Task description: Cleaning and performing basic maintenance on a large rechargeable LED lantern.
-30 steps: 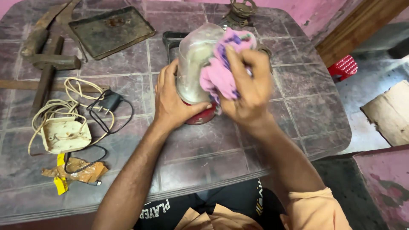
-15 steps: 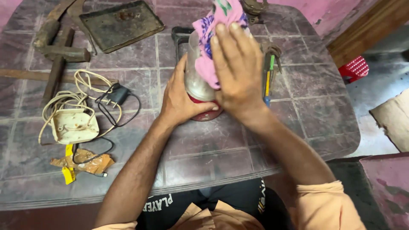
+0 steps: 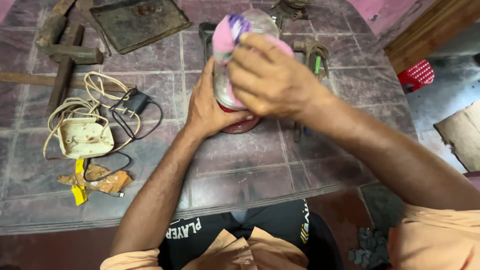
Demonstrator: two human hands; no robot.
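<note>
Head view: jar (image 3: 223,80) between left grip (image 3: 212,107) and cloth-pressing right grip (image 3: 270,80).

Both hands (image 3: 240,95) press a pink cloth (image 3: 225,35) against a jar (image 3: 260,22).

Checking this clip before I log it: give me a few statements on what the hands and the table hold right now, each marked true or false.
1. The right hand presses a pink cloth against a clear jar. True.
2. The left hand lies flat on the table, away from the jar. False: it grips the jar's side near its red base.
3. A dark metal tray lies at the far left of the table. True.
4. The black charger is held in the left hand. False: it lies on the table beside a cream extension box.
5. The jar lies on its side. False: it stands on its base.
</note>
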